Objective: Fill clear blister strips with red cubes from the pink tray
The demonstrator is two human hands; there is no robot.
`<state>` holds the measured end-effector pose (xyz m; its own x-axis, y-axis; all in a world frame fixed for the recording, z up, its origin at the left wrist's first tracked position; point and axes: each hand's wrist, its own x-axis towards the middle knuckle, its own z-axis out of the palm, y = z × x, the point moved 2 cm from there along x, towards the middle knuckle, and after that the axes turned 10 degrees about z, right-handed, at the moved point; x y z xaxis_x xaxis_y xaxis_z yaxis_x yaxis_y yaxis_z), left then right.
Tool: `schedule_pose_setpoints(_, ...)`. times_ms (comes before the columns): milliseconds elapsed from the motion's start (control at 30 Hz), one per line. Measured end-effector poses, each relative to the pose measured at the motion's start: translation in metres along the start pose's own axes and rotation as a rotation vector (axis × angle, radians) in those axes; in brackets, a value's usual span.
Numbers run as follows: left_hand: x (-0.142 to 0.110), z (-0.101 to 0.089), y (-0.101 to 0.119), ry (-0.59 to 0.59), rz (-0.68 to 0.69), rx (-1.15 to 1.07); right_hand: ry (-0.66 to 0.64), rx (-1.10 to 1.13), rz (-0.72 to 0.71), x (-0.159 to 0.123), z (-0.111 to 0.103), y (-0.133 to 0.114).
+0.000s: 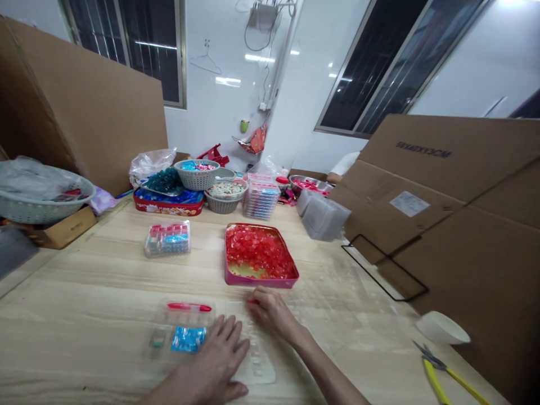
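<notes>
My left hand (219, 357) lies with fingers spread on a clear plastic blister tray (264, 360), partly covering it. In the tray's left half sit a red pen (189, 307), a blue printed packet (188, 340) and a small greenish block (158, 338). My right hand (274, 315) is closed in a pinch over the tray's upper right part. A bit of red shows at its fingertips, probably a small red piece, mostly hidden. Just beyond the right hand is a pink-rimmed tin (261, 283) holding many translucent red pieces (257, 247).
A stack of filled clear packs (167, 239) stands at left, another stack (261, 197) behind. Baskets (198, 177) line the back. Yellow-handled pliers (434, 360), a tape roll (442, 328) and a black wire frame (379, 270) lie right. Cardboard (464, 225) borders the table; a person's sleeve (343, 164) shows behind.
</notes>
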<state>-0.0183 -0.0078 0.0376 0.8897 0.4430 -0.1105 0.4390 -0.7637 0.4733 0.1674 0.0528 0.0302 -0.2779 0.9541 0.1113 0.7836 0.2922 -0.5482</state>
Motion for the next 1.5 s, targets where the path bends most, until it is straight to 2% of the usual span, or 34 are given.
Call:
schedule_pose_setpoints(133,-0.001,-0.004,0.003,0.000,0.004,-0.015,0.005,0.049,-0.013,-0.001,0.004,0.003)
schedule_pose_setpoints(367,0.000,-0.002,0.001,0.013,0.013,-0.006,-0.036,-0.101,-0.194,-0.005,0.009,-0.001)
schedule_pose_setpoints(567,0.000,-0.001,0.000,0.010,0.010,-0.005,0.000,0.193,0.034,-0.002,0.006,0.006)
schedule_pose_setpoints(733,-0.001,-0.002,0.001,0.013,0.019,-0.020,-0.046,0.096,-0.059,-0.004,0.007,0.003)
schedule_pose_setpoints(1000,0.006,0.018,-0.016,0.015,0.070,0.062,-0.058,0.022,-0.017,-0.003,0.010,-0.001)
schedule_pose_setpoints(1100,0.011,0.024,-0.024,-0.004,0.076,0.086,-0.070,0.048,-0.020,-0.001,0.000,0.000)
schedule_pose_setpoints(1200,0.014,0.027,-0.029,0.001,0.078,0.144,0.026,0.047,0.025,0.013,-0.025,0.009)
schedule_pose_setpoints(1300,0.015,0.029,-0.031,0.022,0.101,0.222,0.126,-0.060,0.156,0.041,-0.050,0.028)
schedule_pose_setpoints(1367,0.014,0.030,-0.032,0.040,0.111,0.268,0.088,-0.116,0.209,0.062,-0.055,0.041)
schedule_pose_setpoints(1500,0.011,0.028,-0.034,0.035,0.101,0.265,-0.008,-0.119,0.214,0.088,-0.049,0.056)
